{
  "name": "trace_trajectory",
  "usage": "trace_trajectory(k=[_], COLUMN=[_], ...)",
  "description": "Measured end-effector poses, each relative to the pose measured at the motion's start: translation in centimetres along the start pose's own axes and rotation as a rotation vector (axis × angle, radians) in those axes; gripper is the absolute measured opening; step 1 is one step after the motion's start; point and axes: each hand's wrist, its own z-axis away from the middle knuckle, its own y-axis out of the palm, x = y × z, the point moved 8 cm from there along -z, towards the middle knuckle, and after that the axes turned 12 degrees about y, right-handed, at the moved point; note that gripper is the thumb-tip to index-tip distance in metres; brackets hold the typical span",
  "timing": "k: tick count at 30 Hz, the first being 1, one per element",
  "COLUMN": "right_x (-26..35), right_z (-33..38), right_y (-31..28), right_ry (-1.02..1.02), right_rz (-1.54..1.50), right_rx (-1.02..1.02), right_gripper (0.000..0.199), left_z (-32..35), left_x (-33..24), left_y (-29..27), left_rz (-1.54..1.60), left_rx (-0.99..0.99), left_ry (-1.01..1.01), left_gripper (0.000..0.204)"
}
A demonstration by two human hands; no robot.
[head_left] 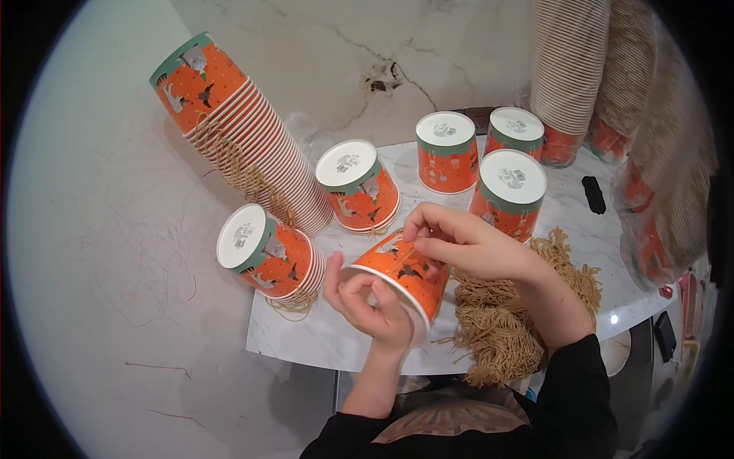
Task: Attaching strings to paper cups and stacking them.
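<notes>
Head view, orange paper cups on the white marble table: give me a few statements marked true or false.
1. The left hand grips the rim of an orange paper cup lying on its side. True.
2. The right hand rests flat on the white marble table, away from that cup. False: its fingertips pinch at the cup's wall.
3. A pile of tan string lies on the table under the right forearm. True.
4. The four single cups behind the hands stand mouth up. False: they stand upside down, white bottoms up.
5. A long nested stack of orange cups leans at the table's left. True.
</notes>
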Motion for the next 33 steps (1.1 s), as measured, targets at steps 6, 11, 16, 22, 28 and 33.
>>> trace_trajectory(k=[6, 11, 16, 22, 28, 33], right_x=[0.6, 2.0, 2.3, 2.5, 2.1, 2.7], right_z=[0.6, 1.3, 1.6, 1.2, 1.1, 1.2], right_y=[0.1, 0.7, 0.3, 0.5, -0.3, -0.3], right_ry=[-0.097, -0.261, -0.333, -0.210, -0.293, -0.340], right_rz=[0.137, 0.335, 0.288, 0.232, 0.147, 0.150], right_rx=[-0.107, -0.259, -0.283, -0.144, -0.214, -0.194], right_gripper=[0.018, 0.014, 0.014, 0.012, 0.011, 0.009], left_z=[-3.8, -5.6, -5.5, -3.9, -4.1, -3.5], left_x=[-1.7, -2.0, -2.0, 0.2, -0.1, 0.9], left_y=[1.6, 2.2, 3.1, 3.4, 4.5, 4.9], left_rz=[-0.137, 0.066, 0.346, 0.681, 0.804, 0.732], left_rx=[0.497, 0.587, 0.509, 0.464, 0.525, 0.719], left_ry=[-0.033, -0.177, -0.280, -0.516, -0.614, -0.620], left_gripper=[0.006, 0.006, 0.009, 0.015, 0.027, 0.032])
